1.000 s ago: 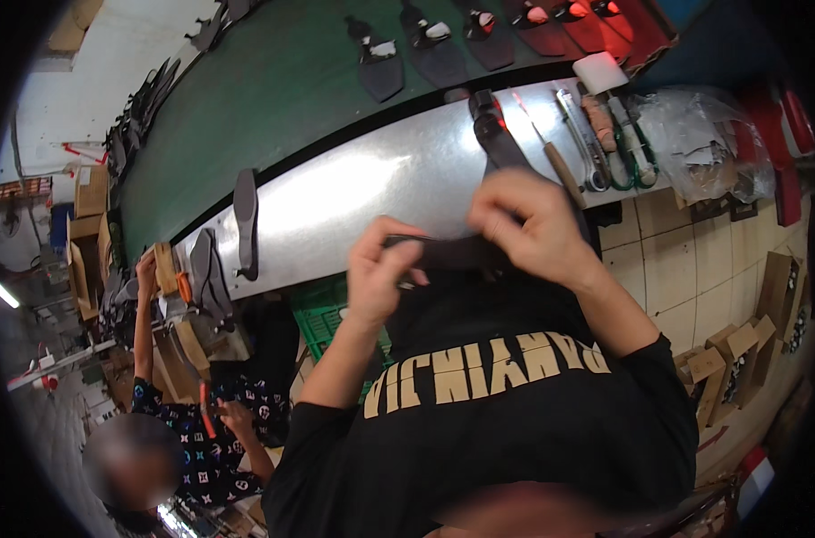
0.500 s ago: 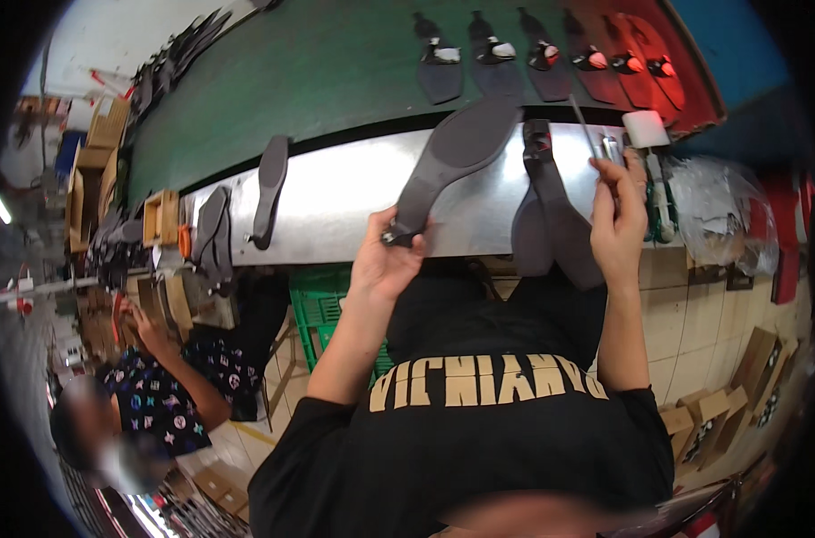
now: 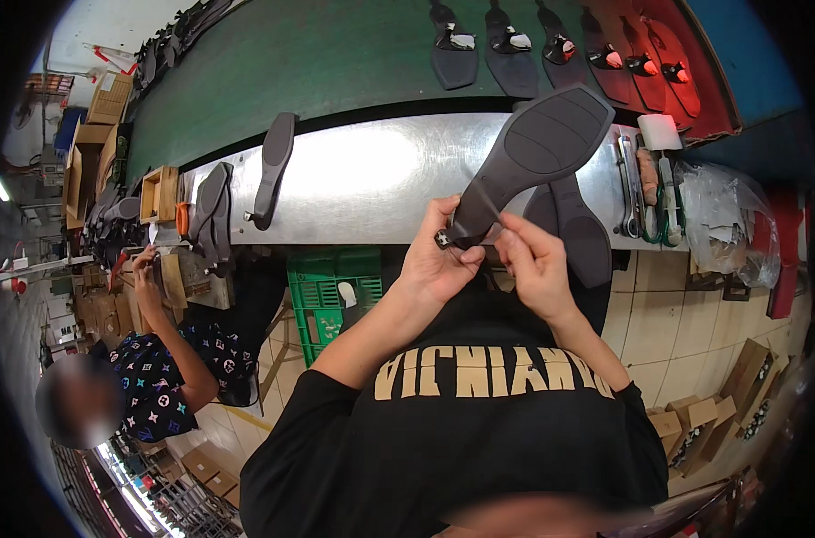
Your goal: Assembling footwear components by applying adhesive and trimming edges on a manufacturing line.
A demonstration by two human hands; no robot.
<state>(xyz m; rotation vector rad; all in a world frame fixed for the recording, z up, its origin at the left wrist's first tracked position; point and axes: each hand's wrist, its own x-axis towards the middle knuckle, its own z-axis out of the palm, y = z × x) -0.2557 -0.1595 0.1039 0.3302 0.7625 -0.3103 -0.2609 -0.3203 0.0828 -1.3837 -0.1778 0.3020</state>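
My left hand [image 3: 443,255] grips a dark grey sandal [image 3: 551,134] by its heel end, sole up, with the toe pointing away to the right. A small shiny piece shows at the heel by my fingers. Close beside it, my right hand [image 3: 537,264] is closed in a pinch on a thin metal tool [image 3: 485,193], blurred by motion, its tip against or just over the narrow part of the sole. Under the held sandal, more dark sandals [image 3: 588,238] lie at the bench edge, partly hidden.
On the metal bench [image 3: 362,170] lie another sandal [image 3: 274,166] and green-handled scissors [image 3: 672,215], near a white block [image 3: 660,132]. Several sandals [image 3: 452,58] line the green surface under red light. A green crate [image 3: 313,296] stands below. A co-worker [image 3: 169,377] sits at left.
My right hand has come left from the tools at the bench's right side to the sandal, bringing the thin tool. My left hand and the sandal have shifted right.
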